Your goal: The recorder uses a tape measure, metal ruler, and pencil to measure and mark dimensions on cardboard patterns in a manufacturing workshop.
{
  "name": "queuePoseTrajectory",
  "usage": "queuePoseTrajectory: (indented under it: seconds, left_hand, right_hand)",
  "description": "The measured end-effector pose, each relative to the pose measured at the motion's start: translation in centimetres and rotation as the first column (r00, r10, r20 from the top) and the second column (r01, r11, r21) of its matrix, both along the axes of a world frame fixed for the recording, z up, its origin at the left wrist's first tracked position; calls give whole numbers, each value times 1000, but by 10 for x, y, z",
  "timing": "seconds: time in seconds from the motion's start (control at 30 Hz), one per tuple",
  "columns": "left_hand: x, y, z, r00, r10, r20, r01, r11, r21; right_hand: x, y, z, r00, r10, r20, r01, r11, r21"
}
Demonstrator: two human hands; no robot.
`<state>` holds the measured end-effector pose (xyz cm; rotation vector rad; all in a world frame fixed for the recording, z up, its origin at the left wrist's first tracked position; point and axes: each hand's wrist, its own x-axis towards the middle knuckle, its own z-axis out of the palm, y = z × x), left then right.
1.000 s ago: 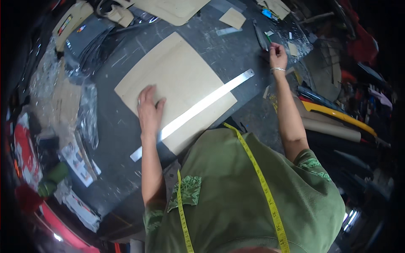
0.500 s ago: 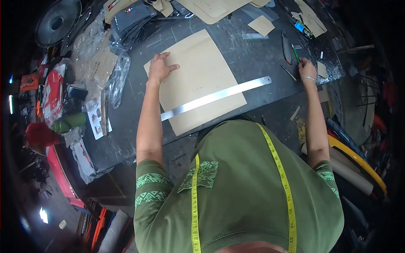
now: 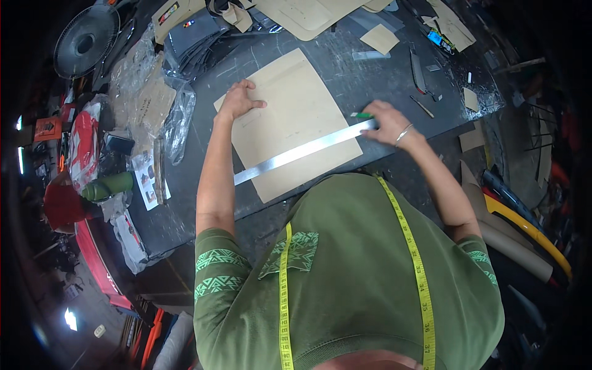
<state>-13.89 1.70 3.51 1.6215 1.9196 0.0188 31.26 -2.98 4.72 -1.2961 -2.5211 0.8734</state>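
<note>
A tan cardboard sheet (image 3: 290,117) lies on the dark grey worktable (image 3: 370,80). Across its near part rests a long metal ruler (image 3: 296,154), slanting from lower left to upper right. My left hand (image 3: 237,98) presses flat on the sheet's far left corner, fingers spread. My right hand (image 3: 385,122) sits at the ruler's right end, closed around a small green-tipped tool (image 3: 364,115). A yellow measuring tape (image 3: 413,259) hangs around my neck over a green shirt.
More tan cardboard pieces (image 3: 308,12) lie at the table's far edge, with a small one (image 3: 379,38) and slim tools (image 3: 419,71) to the right. Plastic bags (image 3: 148,86), a fan (image 3: 85,40) and a green bottle (image 3: 108,186) crowd the left. Rolled material (image 3: 512,246) leans at right.
My right hand has come in from the tools at the far right to the ruler's right end, now with a green-tipped tool. My left hand stays on the sheet. The view shifted.
</note>
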Motion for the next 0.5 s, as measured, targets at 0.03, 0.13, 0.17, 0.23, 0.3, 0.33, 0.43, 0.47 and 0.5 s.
queuePoseTrajectory:
  seconds: [0.03,0.13,0.17,0.23,0.3,0.33,0.43,0.47,0.5]
  left_hand:
    - [2,-1,-6,988,-111,-111,127,982,142]
    - [4,-3,-15,974,-159,-160,197,945,260]
    - [4,-4,-16,990,-112,-85,130,960,247]
    - [10,-1,-8,995,-102,-21,104,978,180]
    - [11,-1,-5,996,-84,42,79,991,109]
    - [9,-2,-5,995,-74,72,69,995,70]
    - [-2,-8,-12,992,-17,128,11,999,51]
    - [-6,-10,-15,988,29,151,-40,997,70]
    - [-8,-15,-15,981,77,176,-98,988,116]
  right_hand:
    - [-12,-6,0,999,35,19,-35,999,-5]
    - [-32,-12,0,993,75,91,-71,996,-45]
    - [-36,-11,-6,989,102,109,-98,994,-46]
    - [-38,-7,-5,984,112,137,-105,993,-52]
    - [-42,-2,-1,955,213,206,-194,975,-111]
    - [-44,-6,0,933,265,243,-261,964,-50]
    - [-45,-14,1,963,261,68,-258,965,-51]
    - [-43,-17,-3,969,245,-2,-245,969,-6]
    - [-42,-20,1,970,244,0,-244,970,-12]
